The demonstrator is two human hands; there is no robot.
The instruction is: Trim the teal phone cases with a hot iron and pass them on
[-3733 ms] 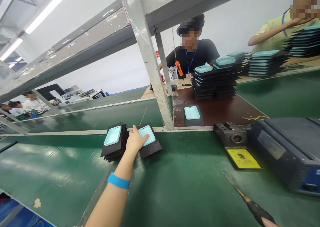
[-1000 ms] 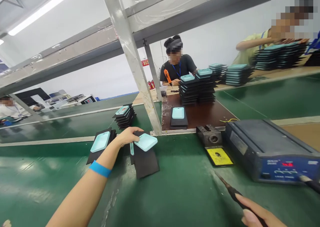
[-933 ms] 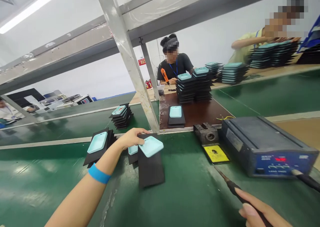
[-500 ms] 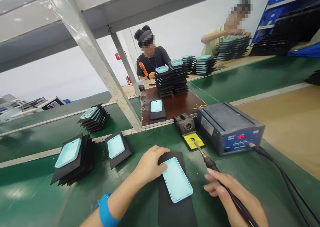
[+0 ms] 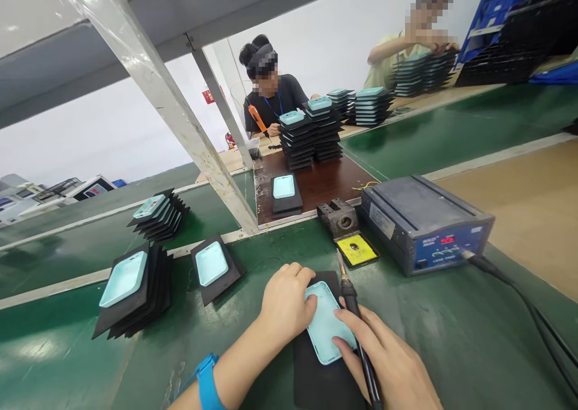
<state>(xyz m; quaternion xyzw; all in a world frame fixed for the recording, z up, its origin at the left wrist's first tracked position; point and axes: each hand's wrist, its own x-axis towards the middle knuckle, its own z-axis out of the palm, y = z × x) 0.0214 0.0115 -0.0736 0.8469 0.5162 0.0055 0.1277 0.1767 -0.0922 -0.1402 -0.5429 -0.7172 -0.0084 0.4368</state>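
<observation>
A light blue phone case (image 5: 326, 329) is lying on a black pad (image 5: 321, 371) on the green table (image 5: 451, 350), close to the camera. Its left edge is pressed by the left hand (image 5: 285, 301), with the fingers curled over it. A soldering iron (image 5: 356, 323) is gripped like a pen by the right hand (image 5: 391, 365), whose fingertips are touching the case. Just behind, a yellow sponge holder (image 5: 357, 250) and a grey soldering station (image 5: 424, 223) are seen. To the left, stacks of pads with cases (image 5: 130, 283) are placed. Farther away, a seated person (image 5: 271, 106) is seen behind taller stacks (image 5: 309, 133).
</observation>
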